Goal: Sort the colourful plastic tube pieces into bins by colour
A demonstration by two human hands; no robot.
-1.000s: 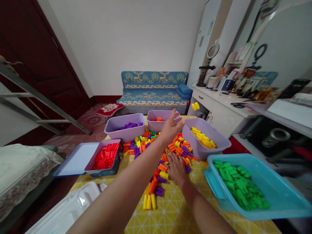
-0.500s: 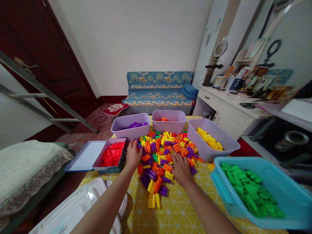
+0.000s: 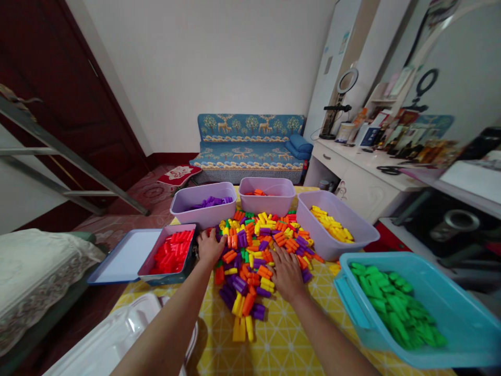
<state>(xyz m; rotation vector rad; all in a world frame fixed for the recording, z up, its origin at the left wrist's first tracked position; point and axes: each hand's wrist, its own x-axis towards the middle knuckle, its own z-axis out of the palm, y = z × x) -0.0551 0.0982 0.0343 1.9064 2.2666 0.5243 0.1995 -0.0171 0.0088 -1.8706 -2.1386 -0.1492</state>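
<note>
A heap of small plastic pieces (image 3: 258, 250) in orange, yellow, purple, green and red covers the middle of the yellow patterned table (image 3: 282, 339). My left hand (image 3: 210, 246) lies on the heap's left edge, next to the box of red pieces (image 3: 170, 253); its fingers curl over pieces and I cannot make out whether it holds any. My right hand (image 3: 287, 271) rests flat and open on the heap's right side, fingers spread.
Purple tubs at the back hold purple pieces (image 3: 205, 202), orange pieces (image 3: 266, 193) and yellow pieces (image 3: 332, 224). A blue bin of green pieces (image 3: 395, 305) stands at the right. A white lid (image 3: 113, 339) lies front left. Beyond stand a sofa (image 3: 250, 141) and a dresser (image 3: 364, 167).
My left hand came back from above the far tubs down to the heap's left edge by the red box. My right hand stayed on the heap.
</note>
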